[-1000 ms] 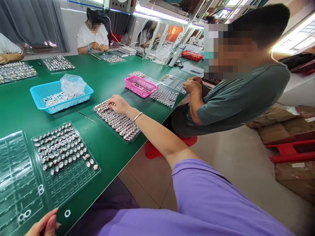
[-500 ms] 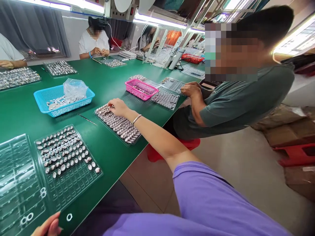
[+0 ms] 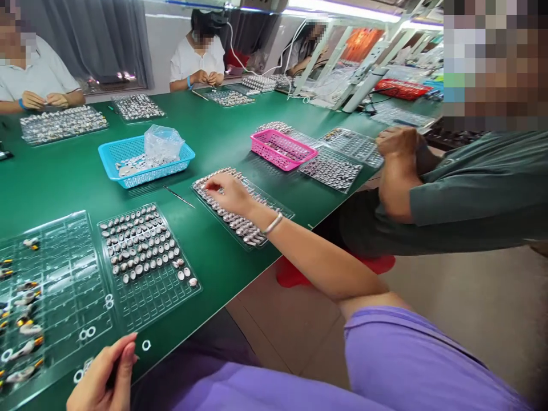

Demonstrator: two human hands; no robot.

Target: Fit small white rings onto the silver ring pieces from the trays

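Observation:
My right hand (image 3: 229, 194) is over the far left part of a clear tray (image 3: 246, 242) packed with rows of small pale pieces (image 3: 246, 225). Its thumb and fingers are pinched together, and whatever may be between them is hidden. At the bottom left, my left hand (image 3: 105, 374) is closed, thumb against fingers, beside a small white ring (image 3: 146, 345) on the table; I cannot make out anything in its grip. Between my hands lies a clear tray (image 3: 148, 308) part-filled with small oval, cup-like pieces (image 3: 143, 242).
Left of it, another clear tray (image 3: 68, 251) holds several white-and-yellow pieces. Tweezers (image 3: 180, 197) lie near a blue basket (image 3: 128, 181) with a plastic bag in it. A pink basket (image 3: 285, 160) stands farther right. A co-worker's hands (image 3: 400, 142) are at the right; other people sit across the table.
The view has turned left, so things sit farther right and more of the left tray shows. My right hand remains over the packed tray, and more of my left hand shows.

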